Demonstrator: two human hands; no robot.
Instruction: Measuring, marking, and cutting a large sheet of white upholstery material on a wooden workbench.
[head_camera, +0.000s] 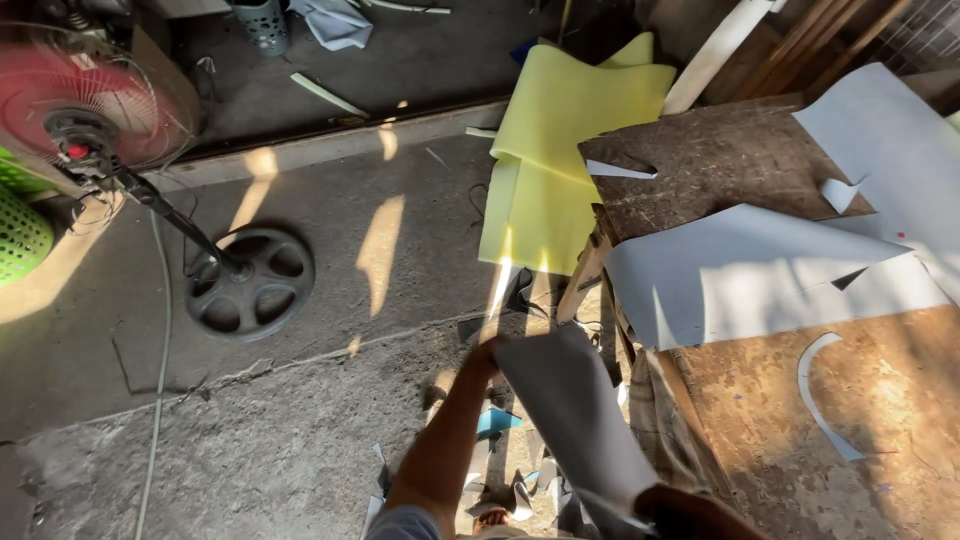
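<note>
**Grey sheet held over floor, both hands**

Right hand (690, 512) at bottom edge of view, mostly in shadow, at the lower end of a grey sheet (575, 420). Fingers not visible enough, cannot tell how they close. Left hand (483, 352) is stretched forward on the sheet's far upper corner, fingers clenched on that edge. Sheet hangs in the air, tilted, just left of the table (800, 420), above the concrete floor (330, 300).

On the table: larger grey sheet (740, 275) with cut-outs lying flat, its left edge overhanging the table edge. Curved grey offcut strip (815, 395) lies on bare wood near it. Second grey sheet (890, 140) at far right.

Yellow foam sheets (560, 150) lean down past the table's far corner to the floor. Small scraps (500, 422) scattered on the floor under the held sheet. Standing fan (85, 120) with round base (250, 282) stands well left. Green basket (20, 235) at left edge.
</note>
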